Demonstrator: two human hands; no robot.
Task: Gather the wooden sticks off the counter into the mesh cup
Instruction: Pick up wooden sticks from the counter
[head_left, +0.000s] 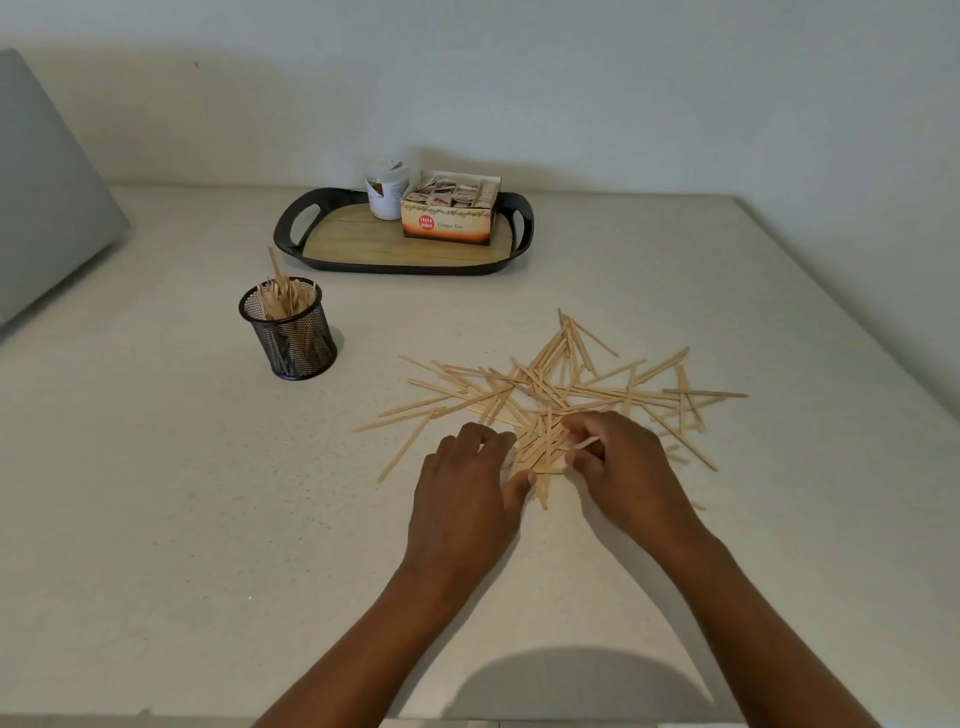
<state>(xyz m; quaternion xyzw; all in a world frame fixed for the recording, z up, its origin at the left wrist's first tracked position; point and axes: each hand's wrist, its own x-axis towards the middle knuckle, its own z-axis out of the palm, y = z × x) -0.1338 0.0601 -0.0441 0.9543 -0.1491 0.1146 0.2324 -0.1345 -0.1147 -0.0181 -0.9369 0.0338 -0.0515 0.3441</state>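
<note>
Several thin wooden sticks (561, 387) lie scattered in a loose pile on the pale counter, right of centre. A black mesh cup (291, 332) stands upright to the left of the pile with several sticks inside it. Both hands sit at the near edge of the pile, bunching sticks between them. My left hand (470, 488) has its fingers curled over the left side of the bunch, thumb against the sticks. My right hand (615, 462) has its fingers curled around sticks on the right side, and one stick end pokes out by its fingers.
A black-rimmed tray (405, 249) with a wooden floor stands at the back, holding a white jar (387, 189) and an open box of tea bags (449, 213). A grey object (47, 197) leans at the far left. The wall runs behind the counter.
</note>
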